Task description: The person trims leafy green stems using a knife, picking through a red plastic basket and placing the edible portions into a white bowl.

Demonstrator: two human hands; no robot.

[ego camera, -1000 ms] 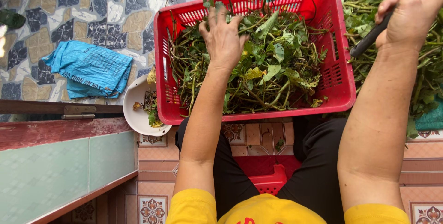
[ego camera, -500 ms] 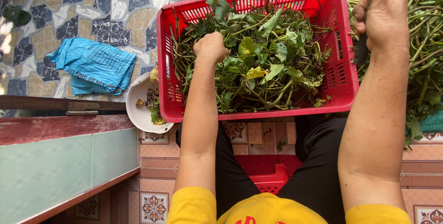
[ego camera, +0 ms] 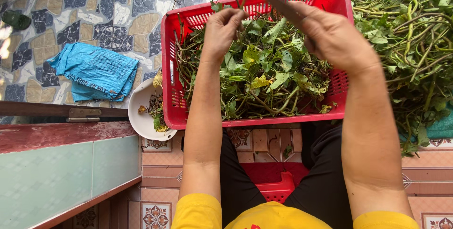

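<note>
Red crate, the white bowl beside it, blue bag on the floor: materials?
Red crate: looks like moulded plastic, with slotted walls and a slight sheen.
White bowl: smooth and glossy; plastic or enamel, can't tell which.
Blue bag: probably woven plastic sacking; creased, matte.

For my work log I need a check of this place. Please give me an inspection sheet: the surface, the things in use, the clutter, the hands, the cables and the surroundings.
Surface: patterned stone floor, tiled nearer the person.
Things in use: red basket full of leafy green stems; dark knife blade above it.
Clutter: white bowl with plant scraps beside the basket; folded blue bag on the floor.
Hands: left hand closed on stems over the basket; right hand closed on the knife.
Cables: nothing seen.
Surroundings: loose pile of greens on teal cloth at the right; green tiled ledge at the left; red stool under the person.
</note>
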